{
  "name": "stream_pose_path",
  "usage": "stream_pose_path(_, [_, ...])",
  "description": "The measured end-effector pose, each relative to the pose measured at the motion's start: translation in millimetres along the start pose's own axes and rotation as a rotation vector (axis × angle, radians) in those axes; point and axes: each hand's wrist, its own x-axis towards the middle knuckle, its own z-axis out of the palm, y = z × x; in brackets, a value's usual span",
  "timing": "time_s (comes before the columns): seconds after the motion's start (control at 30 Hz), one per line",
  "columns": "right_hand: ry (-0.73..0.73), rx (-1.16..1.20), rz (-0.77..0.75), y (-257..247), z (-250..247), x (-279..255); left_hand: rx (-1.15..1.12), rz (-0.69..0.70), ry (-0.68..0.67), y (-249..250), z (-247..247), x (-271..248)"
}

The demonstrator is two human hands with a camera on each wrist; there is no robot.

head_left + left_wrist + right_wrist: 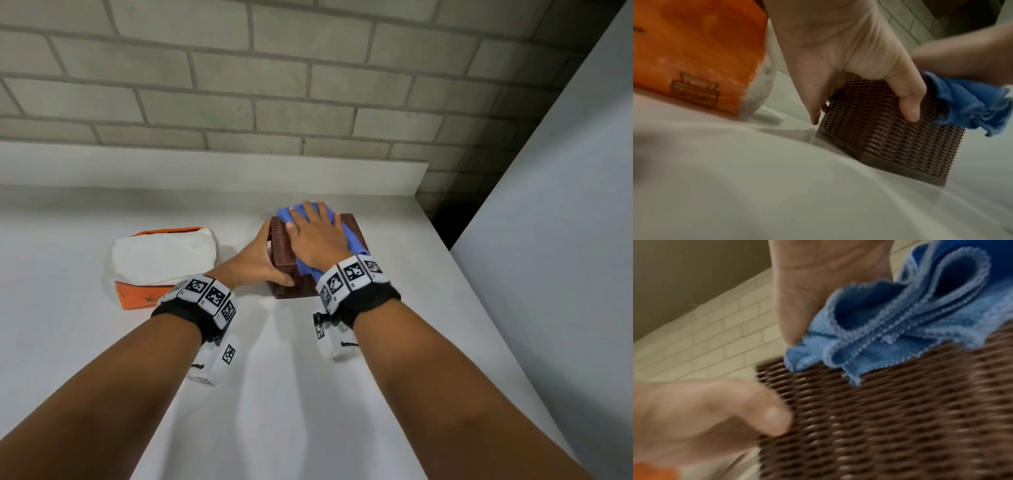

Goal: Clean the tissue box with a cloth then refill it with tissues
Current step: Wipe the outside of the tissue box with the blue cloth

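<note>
A brown woven tissue box [286, 270] stands on the white counter [308, 394]. My left hand [255, 262] grips its near left corner, thumb on the front face and fingers round the left side; the left wrist view shows this hand [855, 78] on the box [890, 141]. A blue cloth [354, 240] lies crumpled on top of the box. My right hand [317, 236] presses flat on it with straight fingers. In the right wrist view the cloth [900, 324] bunches on the box's top edge [890, 418]. An orange and white tissue pack [164, 260] lies to the left.
A raised white ledge [205, 171] runs along the back under a grey brick wall [274, 85]. A grey panel [565, 240] stands on the right past the counter's edge, with a dark gap [448, 219] at the back corner.
</note>
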Motion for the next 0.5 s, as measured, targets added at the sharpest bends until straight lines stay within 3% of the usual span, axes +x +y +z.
stream_pose_path(0.13, [0.0, 0.041, 0.168, 37.7, -8.2, -1.6, -0.017, 0.002, 0.003, 2.1, 0.9, -3.7])
stream_pose_path(0.3, [0.063, 0.075, 0.283, 30.1, 0.3, -25.0, -0.002, 0.005, -0.013, 1.4, 0.4, -2.4])
stream_pose_path(0.5, [0.063, 0.043, 0.095, -24.0, 15.9, -35.3, -0.011, 0.047, -0.043, 2.3, -0.8, -0.7])
